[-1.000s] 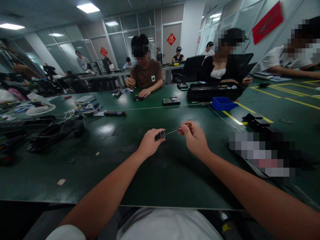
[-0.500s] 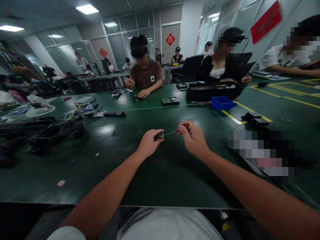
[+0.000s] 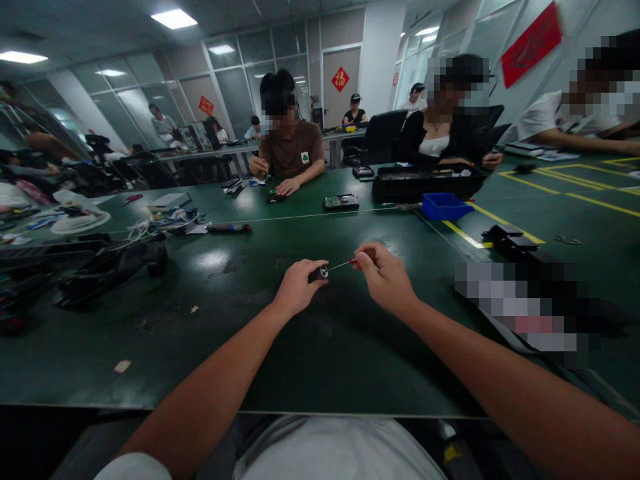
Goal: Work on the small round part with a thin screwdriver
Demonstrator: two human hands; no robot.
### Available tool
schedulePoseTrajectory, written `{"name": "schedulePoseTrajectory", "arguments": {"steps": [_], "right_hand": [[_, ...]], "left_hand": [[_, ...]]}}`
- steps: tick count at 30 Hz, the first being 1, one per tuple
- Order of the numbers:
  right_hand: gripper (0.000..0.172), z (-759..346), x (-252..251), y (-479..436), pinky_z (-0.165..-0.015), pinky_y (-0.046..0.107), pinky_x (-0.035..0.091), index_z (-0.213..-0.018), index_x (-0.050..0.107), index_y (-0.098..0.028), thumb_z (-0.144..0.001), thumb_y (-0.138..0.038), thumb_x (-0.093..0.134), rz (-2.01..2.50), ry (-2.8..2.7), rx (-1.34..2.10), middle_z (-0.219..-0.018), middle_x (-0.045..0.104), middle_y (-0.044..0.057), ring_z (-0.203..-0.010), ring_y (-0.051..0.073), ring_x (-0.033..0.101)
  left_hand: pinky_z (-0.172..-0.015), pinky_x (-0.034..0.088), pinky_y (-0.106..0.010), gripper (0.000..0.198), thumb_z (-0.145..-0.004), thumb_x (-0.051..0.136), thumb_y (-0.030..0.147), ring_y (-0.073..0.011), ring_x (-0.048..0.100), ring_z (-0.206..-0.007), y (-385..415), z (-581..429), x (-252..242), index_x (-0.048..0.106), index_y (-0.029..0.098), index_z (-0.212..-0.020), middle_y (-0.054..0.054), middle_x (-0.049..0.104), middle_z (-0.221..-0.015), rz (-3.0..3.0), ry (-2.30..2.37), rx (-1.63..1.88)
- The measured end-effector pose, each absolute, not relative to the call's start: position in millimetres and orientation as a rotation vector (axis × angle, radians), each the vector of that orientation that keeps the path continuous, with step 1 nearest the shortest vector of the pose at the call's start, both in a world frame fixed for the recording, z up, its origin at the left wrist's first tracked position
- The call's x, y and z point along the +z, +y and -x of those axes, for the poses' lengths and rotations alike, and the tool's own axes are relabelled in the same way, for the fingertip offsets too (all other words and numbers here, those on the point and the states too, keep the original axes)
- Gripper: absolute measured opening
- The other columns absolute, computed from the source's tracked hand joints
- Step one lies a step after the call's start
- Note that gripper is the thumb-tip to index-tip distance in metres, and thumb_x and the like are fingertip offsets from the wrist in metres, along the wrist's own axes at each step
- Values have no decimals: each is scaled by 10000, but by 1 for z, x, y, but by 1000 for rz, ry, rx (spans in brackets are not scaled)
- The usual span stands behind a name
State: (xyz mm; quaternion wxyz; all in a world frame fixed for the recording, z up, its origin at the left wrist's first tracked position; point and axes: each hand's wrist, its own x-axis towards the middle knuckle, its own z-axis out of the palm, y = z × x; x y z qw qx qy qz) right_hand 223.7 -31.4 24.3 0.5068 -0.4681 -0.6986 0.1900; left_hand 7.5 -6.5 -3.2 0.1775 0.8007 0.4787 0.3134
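Note:
My left hand pinches a small dark cylindrical part with a shiny round end, held just above the green table. My right hand is closed on a thin screwdriver with a red handle. Its metal shaft points left and its tip meets the shiny end of the part. Both hands hover over the middle of the table, close together.
A black tool with a red tip, a circuit board, a blue bin and a long black case lie farther back. Black gear sits at the left, black boxes at the right. Several people sit across the table.
Both hands have shifted slightly left and the gap between them has narrowed a little. The screwdriver tip stays at the part's end.

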Motion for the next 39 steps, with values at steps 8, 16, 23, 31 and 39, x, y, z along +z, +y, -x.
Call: {"name": "schedulePoseTrajectory", "arguments": {"steps": [8,16,23,31,39], "right_hand": [[200,-224,25,-30,-669,334,481,-969,593,-218,-981,-368,462,1191,-1677,427,-792,717,48,-756,219,697],[192,-225,22,-27,-671,340,486,-966,592,-220,-977,-363,466,1232,-1684,420,-797,713,48,-765,226,699],[217,-225,21,-27,-691,351,495,-1033,610,-216,-979,-385,486,1228,-1664,440,-884,725,64,-804,229,694],[247,-225,19,-27,-714,373,498,-1105,619,-215,-975,-390,503,1238,-1671,439,-967,736,85,-842,241,690],[243,-225,16,-25,-734,387,512,-1102,623,-224,-974,-394,507,1216,-1675,432,-975,738,84,-859,245,694]], "left_hand": [[-973,449,-403,439,-862,723,220,-237,589,-1087,-5,-5,-6,644,270,-1291,-57,668,-1163,-2229,1396,839],[-958,469,-379,421,-866,705,220,-221,610,-1021,-5,-6,-3,648,253,-1282,-56,665,-1109,-2142,1426,851],[-1020,452,-362,345,-879,663,197,-218,596,-1140,-2,-7,-4,631,210,-1223,-71,649,-1229,-1983,1443,1014],[-910,494,-381,330,-955,545,379,-225,628,-985,-4,-1,6,590,220,-1241,-71,664,-1108,-1917,1532,974],[-939,483,-395,328,-961,502,364,-260,617,-1068,-4,4,5,692,243,-1199,-89,663,-1161,-2309,1430,536]]}}
